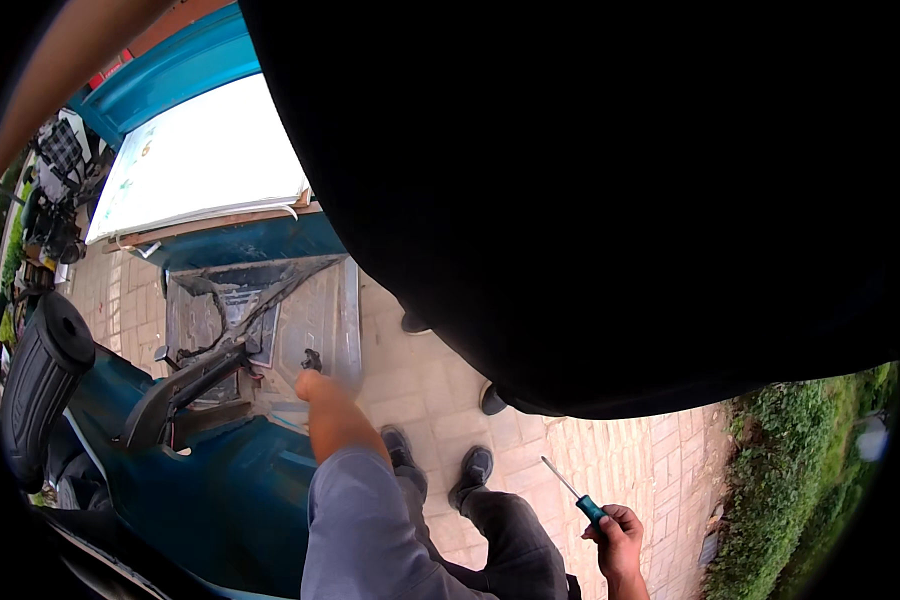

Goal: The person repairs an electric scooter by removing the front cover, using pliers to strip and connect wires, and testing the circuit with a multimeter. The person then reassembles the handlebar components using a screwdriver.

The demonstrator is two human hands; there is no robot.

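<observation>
My right hand point(618, 542), at the lower right, grips a screwdriver point(591, 511) by its green handle. Its thin metal shaft points up and to the left, over the paving. My left arm, in a grey sleeve, reaches forward over the footboard point(320, 310) of a dark teal vehicle point(220, 500). There my left hand point(311, 385) is closed at a small dark part point(312, 359), whose kind is too small to make out. Most of the left fingers are hidden behind the back of the hand.
A black handlebar grip point(45, 385) juts up at the left. White boards point(205, 160) lie on the vehicle's box. A large black shape covers the upper right; another person's shoes point(492, 400) show below its edge. Paving point(610, 450) runs to a green hedge point(785, 460).
</observation>
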